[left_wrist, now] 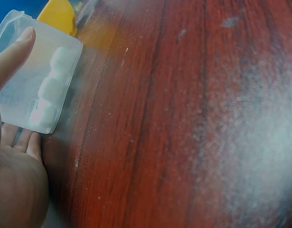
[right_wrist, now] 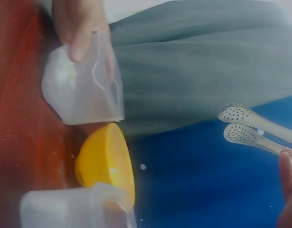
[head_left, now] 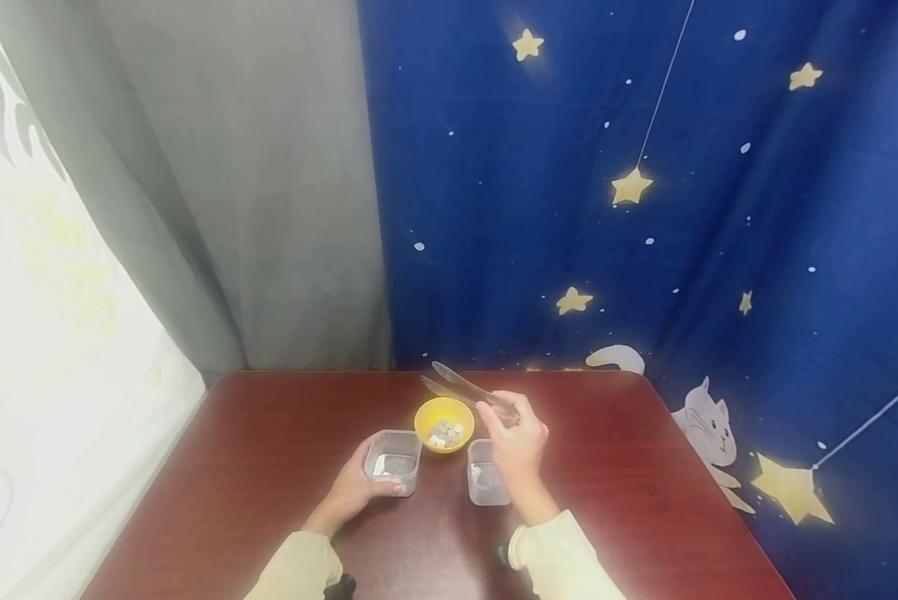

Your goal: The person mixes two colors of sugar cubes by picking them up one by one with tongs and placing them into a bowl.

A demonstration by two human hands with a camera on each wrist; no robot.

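Observation:
My left hand (head_left: 354, 490) grips a clear plastic container (head_left: 394, 463) by its sides, thumb along the near wall. Several white rounded pieces (left_wrist: 51, 88) show through its wall in the left wrist view. My right hand (head_left: 519, 440) holds a pair of tongs (head_left: 467, 388), raised above the table. Their perforated tips (right_wrist: 240, 134) stand apart with nothing between them. Below the tips sits a yellow bowl (head_left: 426, 414) with whitish and greyish pieces (head_left: 446, 433) in it. A second clear container (head_left: 488, 493), partly behind the right hand, has something white inside.
All the containers stand on a reddish-brown wooden table (head_left: 606, 500). Behind its far edge hang a grey curtain (head_left: 283, 208) and a blue curtain (head_left: 494, 208) with stars. A bright pale curtain (head_left: 51, 350) hangs at the left.

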